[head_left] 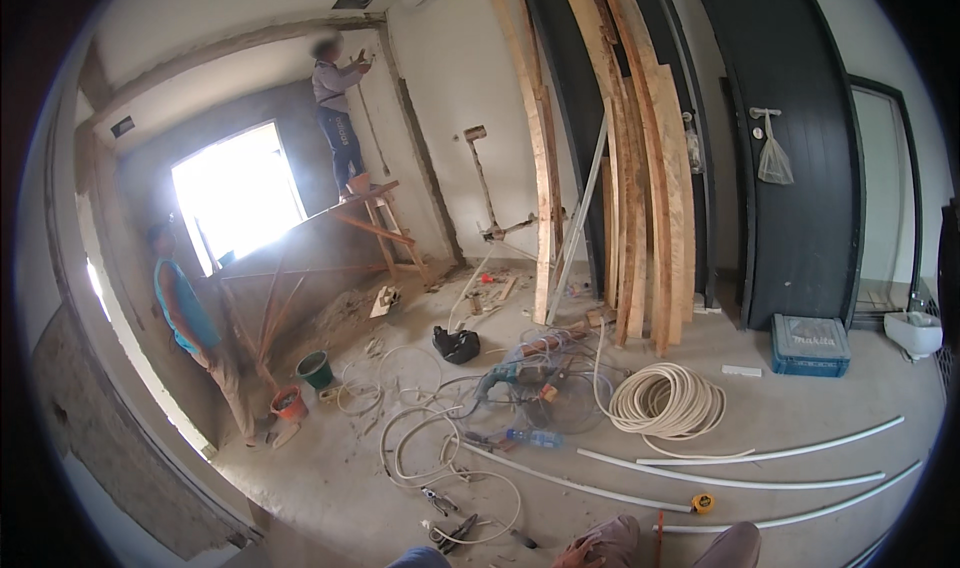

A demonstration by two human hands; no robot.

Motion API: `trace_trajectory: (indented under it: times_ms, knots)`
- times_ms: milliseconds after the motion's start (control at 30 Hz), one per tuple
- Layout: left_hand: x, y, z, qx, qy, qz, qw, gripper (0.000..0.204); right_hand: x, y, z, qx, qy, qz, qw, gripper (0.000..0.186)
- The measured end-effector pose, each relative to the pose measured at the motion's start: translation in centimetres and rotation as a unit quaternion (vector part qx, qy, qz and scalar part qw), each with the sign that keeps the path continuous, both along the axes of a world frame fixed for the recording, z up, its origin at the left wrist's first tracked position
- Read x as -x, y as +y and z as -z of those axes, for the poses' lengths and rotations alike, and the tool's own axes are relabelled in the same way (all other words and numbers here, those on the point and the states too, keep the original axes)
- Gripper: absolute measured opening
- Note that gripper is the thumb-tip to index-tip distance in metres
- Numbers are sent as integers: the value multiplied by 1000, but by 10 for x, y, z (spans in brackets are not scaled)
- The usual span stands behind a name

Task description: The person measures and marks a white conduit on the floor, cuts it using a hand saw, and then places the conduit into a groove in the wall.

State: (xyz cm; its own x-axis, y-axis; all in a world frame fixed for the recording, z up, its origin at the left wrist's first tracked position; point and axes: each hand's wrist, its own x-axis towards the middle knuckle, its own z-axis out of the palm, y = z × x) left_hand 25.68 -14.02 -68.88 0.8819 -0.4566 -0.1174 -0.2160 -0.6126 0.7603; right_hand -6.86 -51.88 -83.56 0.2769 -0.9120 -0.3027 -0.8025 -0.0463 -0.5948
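Two rounded brownish shapes, which look like my knees (612, 542), rise at the lower edge. No fingers of my left or right hand show clearly. Between the knees an orange stick (659, 528) stands out, and a yellow tape measure (703, 504) lies just beyond. Long white pipes (800, 485) stretch across the floor on the right. Farther left are pliers (438, 500), a black-handled tool (455, 534) and a loose white hose (392, 448). A blue piece of cloth (420, 558) shows at the lower edge; whose it is, I cannot tell.
A coil of cream hose (667, 400), a plastic bottle (534, 437) and a blue-green power tool (497, 376) lie ahead. Tall planks (636, 218) lean by dark doors. A teal case (810, 346) sits right. One person (338, 108) stands on a trestle, another (178, 308) near buckets (314, 370).
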Motion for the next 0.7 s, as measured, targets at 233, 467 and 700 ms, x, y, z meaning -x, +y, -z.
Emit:
trace_trajectory:
  times_ms: [233, 467, 700]
  knots:
    - [5, 2, -16, 20, 17, -5, 1000, 70, -86, 7, -62, 24, -111, -168, 979, 90]
    - [8, -8, 0, -62, -29, 21, 997, 72, -174, 31, -167, -3, -279, -288, 916, 76]
    - [23, -3, -19, -58, -6, -20, 998, 74, -293, 101, -288, -149, -406, -437, 788, 48]
